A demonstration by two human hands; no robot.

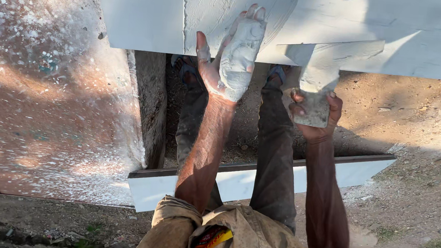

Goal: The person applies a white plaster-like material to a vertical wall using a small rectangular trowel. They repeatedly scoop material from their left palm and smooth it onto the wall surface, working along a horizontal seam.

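I look down along my arms at a white plastered slab [145,15] that crosses the top of the view. My left hand [233,55] is open, palm up, coated with grey-white plaster, its fingertips touching the slab's lower edge. My right hand [314,112] grips the handle of a plaster-caked putty knife [318,76], whose wide blade lies flat against the slab's surface. My dark trousers [275,159] and sandalled feet [185,67] stand on the dirt below the slab.
A reddish surface speckled with white plaster [51,102] fills the left, edged by a rough concrete wall [149,103]. A white board with a dark top edge [362,167] runs across behind my legs. Bare dirt ground [416,132] lies to the right.
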